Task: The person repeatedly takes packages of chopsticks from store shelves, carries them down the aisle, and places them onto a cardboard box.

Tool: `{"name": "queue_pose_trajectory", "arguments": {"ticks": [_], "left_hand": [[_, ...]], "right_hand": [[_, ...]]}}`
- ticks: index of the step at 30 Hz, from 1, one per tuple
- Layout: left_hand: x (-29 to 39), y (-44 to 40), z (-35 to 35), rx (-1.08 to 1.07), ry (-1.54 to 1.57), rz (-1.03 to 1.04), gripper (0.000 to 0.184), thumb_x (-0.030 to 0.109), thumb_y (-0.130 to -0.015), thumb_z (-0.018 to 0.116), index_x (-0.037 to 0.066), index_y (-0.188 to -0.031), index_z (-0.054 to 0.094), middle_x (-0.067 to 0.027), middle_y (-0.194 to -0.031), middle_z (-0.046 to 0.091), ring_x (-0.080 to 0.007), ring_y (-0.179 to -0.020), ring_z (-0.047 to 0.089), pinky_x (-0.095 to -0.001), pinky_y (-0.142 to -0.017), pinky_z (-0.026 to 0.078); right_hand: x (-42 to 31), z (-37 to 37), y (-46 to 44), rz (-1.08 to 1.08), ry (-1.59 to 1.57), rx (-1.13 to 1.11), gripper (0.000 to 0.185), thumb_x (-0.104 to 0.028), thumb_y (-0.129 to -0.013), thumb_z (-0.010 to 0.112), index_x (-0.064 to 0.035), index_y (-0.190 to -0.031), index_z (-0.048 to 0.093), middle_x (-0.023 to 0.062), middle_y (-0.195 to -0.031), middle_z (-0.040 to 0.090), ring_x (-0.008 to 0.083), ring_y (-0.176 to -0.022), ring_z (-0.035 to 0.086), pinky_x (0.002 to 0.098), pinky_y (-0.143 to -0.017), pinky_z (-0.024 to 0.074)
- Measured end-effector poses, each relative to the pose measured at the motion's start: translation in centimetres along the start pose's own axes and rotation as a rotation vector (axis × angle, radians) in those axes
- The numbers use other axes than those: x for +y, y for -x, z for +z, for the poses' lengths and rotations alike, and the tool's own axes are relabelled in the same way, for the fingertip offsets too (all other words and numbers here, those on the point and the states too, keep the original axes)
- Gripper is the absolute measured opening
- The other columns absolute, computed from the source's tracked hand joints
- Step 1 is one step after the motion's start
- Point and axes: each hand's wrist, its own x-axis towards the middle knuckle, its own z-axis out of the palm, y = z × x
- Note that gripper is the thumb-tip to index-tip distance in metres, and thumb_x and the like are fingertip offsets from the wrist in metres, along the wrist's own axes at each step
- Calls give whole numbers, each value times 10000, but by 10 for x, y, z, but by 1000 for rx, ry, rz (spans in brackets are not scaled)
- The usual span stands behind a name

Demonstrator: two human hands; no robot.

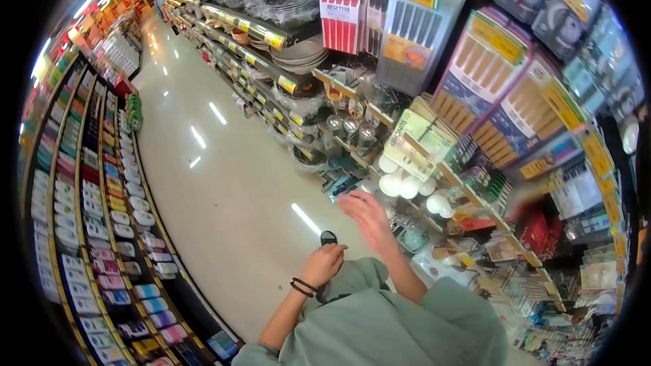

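Observation:
My left hand [323, 266] is low in front of my body, beside the green clothing [393, 318], its fingers curled; whether anything is inside them is hidden. Dark beads [303, 287] circle that wrist. Raised toward the shelves on the right, my right hand [367, 217] has its fingers extended and holds nothing. Nearest to it are white round spoons or ladles [409, 186] on hooks, below a pale green "SUNCHIEF" package [422, 142]. Packs of chopsticks [409, 39] hang higher up.
A glossy aisle floor [203, 196] runs away to the upper left. Shelves of small packaged goods [102, 230] line the left side. Bowls [298, 54] and wrapped dishes fill the right shelving, with price rails [475, 196] sticking out along the hanging goods.

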Motion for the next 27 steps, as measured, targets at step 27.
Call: {"name": "queue_pose_trajectory", "arguments": {"ticks": [27], "left_hand": [[-4,-521,-189,157,551,666,675,5,-860,593,-30,-1469,305,-215,-1494,352,-335,-1380,370,-412,-1151,279]], "right_hand": [[-116,73,-331,-858,601,930,708,-11,-934,539,29,-1523,148,195,-1572,221,292,-1461,236,418,-1176,245]]}}
